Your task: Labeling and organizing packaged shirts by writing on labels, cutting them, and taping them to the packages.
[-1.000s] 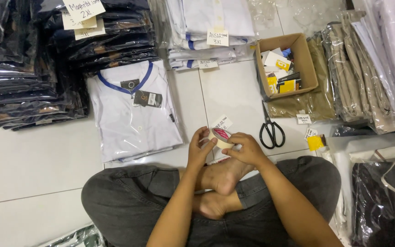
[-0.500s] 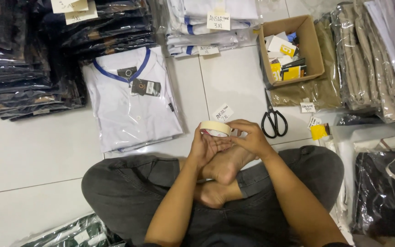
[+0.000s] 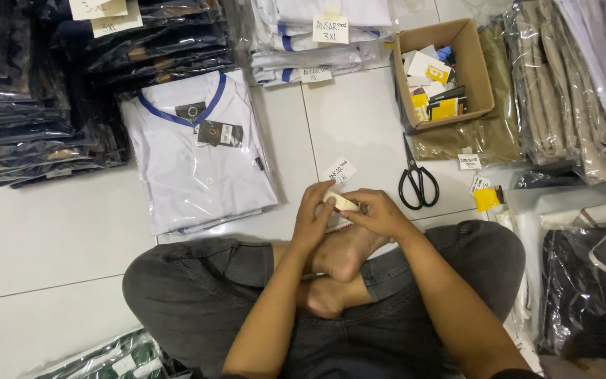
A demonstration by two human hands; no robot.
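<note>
The roll of tape has sunk a little lower over the crossed feet since a moment ago, now seen more edge-on. The left hand has its grip clamped on the roll's near side, and the right hand pinches the other side with fingers together. On the floor just beyond lies a paper label; black scissors sit to the right, a bagged white shirt to the left.
</note>
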